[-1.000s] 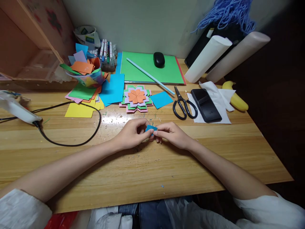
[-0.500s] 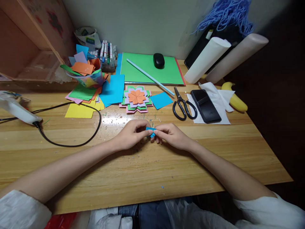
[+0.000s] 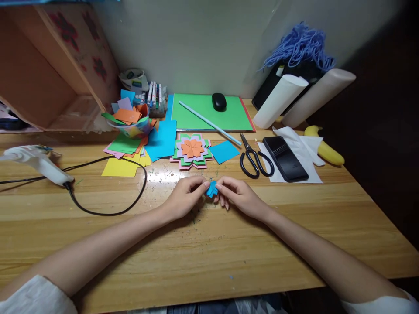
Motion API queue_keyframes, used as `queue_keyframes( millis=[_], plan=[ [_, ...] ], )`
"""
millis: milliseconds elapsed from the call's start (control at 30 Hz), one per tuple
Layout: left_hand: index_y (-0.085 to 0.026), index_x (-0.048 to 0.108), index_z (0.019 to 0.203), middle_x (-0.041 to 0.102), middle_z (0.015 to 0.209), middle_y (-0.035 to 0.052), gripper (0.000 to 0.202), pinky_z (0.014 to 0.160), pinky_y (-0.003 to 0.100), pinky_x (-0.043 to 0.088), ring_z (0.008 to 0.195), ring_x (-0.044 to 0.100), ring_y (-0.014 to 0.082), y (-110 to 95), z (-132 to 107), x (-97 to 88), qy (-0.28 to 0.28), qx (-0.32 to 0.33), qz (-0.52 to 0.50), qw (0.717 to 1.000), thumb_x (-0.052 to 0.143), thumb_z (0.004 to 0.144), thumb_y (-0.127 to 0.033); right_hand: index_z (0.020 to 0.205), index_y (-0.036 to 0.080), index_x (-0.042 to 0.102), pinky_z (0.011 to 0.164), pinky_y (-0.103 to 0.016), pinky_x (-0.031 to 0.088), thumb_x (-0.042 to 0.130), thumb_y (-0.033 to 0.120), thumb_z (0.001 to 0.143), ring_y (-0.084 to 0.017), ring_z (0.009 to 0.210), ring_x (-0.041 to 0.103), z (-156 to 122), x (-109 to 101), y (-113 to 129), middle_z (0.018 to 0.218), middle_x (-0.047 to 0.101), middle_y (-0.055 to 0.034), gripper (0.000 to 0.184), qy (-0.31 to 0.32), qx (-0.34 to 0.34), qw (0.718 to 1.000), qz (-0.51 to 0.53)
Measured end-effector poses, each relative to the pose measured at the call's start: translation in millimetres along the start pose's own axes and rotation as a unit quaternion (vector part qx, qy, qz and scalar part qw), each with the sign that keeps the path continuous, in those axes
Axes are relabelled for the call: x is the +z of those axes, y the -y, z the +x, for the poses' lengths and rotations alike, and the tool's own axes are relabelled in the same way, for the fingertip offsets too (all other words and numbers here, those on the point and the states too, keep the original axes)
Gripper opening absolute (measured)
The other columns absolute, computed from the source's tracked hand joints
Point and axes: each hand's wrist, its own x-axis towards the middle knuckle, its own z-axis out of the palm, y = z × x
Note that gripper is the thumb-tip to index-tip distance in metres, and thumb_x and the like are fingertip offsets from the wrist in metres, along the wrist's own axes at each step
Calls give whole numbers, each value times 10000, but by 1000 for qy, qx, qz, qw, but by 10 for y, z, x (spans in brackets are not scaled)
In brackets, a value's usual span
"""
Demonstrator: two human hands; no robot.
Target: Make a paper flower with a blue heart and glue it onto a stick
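Note:
A small folded blue paper piece (image 3: 211,189) with notched edges is held above the table between both hands. My left hand (image 3: 187,195) pinches its left side between thumb and fingers. On the right side, my right hand (image 3: 240,194) grips it with thumb and index finger, the other fingers curled below. Just beyond the hands lies a layered paper flower (image 3: 191,150) in orange, lilac, green and pink. A blue paper square (image 3: 224,151) rests to the right of the flower, and black-handled scissors (image 3: 253,162) lie farther right.
At left are a glue gun (image 3: 46,165) with a looping black cord (image 3: 98,214), and a cup of paper scraps (image 3: 130,127). A pale blue stick (image 3: 209,123) and mouse (image 3: 219,102) lie on green sheets (image 3: 196,122). A phone (image 3: 285,158) and banana (image 3: 329,151) are at right.
The blue paper has turned from a narrow folded strip to show a wider, notched face. My fingers have shifted to its sides. The camera view has tilted up, so the scene sits lower.

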Motion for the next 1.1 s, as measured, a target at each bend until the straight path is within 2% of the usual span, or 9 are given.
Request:
queue_keyframes(
  millis=[267, 367, 433, 500, 633, 767, 900, 1000, 1100],
  plan=[
    [-139, 574, 742, 555, 624, -2, 245, 490, 195, 362, 531, 479, 88, 64, -27, 36, 17, 14, -9, 1000, 479, 827, -348, 730, 165, 505, 434, -187, 385, 491, 443, 840, -71, 459, 480, 37, -5, -36, 563, 525, 35, 300, -29, -19, 999, 3],
    [-142, 581, 858, 587, 721, 17, 196, 524, 194, 392, 582, 513, 90, 86, -34, 42, -20, 38, -19, 999, 541, 796, -324, 708, 164, 508, 423, -182, 369, 496, 454, 831, -69, 453, 478, 53, 7, -38, 556, 526, 33, 316, -30, -22, 999, -8],
    [-152, 560, 983, 602, 811, 32, 267, 567, 204, 425, 631, 541, 97, 83, -57, 20, -47, 62, -48, 996, 597, 758, -289, 713, 166, 508, 418, -182, 362, 496, 461, 828, -71, 450, 480, 73, 36, -35, 548, 527, 35, 316, -23, -25, 999, -7],
    [-157, 558, 1043, 618, 880, 54, 328, 632, 230, 460, 697, 577, 117, 59, -113, -42, -46, 77, -79, 993, 621, 736, -256, 728, 168, 505, 418, -184, 366, 495, 466, 825, -74, 455, 489, 110, 89, -12, 566, 541, 32, 314, -11, -26, 1000, 3],
    [-153, 652, 960, 667, 903, 79, 238, 751, 286, 482, 801, 618, 167, -24, -353, -294, -41, 71, -78, 994, 616, 740, -234, 728, 168, 498, 439, -190, 368, 496, 468, 821, -74, 460, 491, 249, 296, 152, 585, 564, 23, 315, 46, -34, 998, 8],
    [-168, 696, 892, 691, 923, 74, 192, 798, 293, 483, 863, 628, 191, -34, -707, -617, -125, 50, -96, 986, 616, 747, -266, 718, 167, 512, 469, -195, 363, 498, 449, 827, -79, 487, 492, 496, 667, 407, 576, 548, 30, 303, 122, -67, 990, -26],
    [-155, 707, 854, 707, 892, 76, 210, 792, 286, 489, 852, 638, 198, 117, -1082, -933, -267, 1, -133, 955, 664, 699, -291, 675, 171, 504, 479, -205, 371, 452, 448, 846, -85, 479, 479, 875, 1174, 548, 562, 534, 30, 330, 146, -108, 982, -54],
    [-143, 711, 838, 713, 873, 87, 261, 739, 275, 504, 822, 644, 202, 320, -1373, -1198, -390, -23, -146, 909, 697, 653, -327, 743, 176, 518, 514, -228, 406, 358, 426, 878, -104, 503, 507, 1214, 1603, 560, 614, 576, 8, 326, 110, -125, 983, -70],
    [-139, 710, 855, 715, 869, 89, 311, 682, 262, 511, 770, 650, 193, 524, -1659, -1487, -491, -35, -147, 858, 715, 622, -345, 865, 174, 520, 614, -264, 443, 421, 375, 845, -135, 626, 568, 1533, 2042, 549, 774, 619, -33, 224, 40, -156, 973, -165]
  ],
)
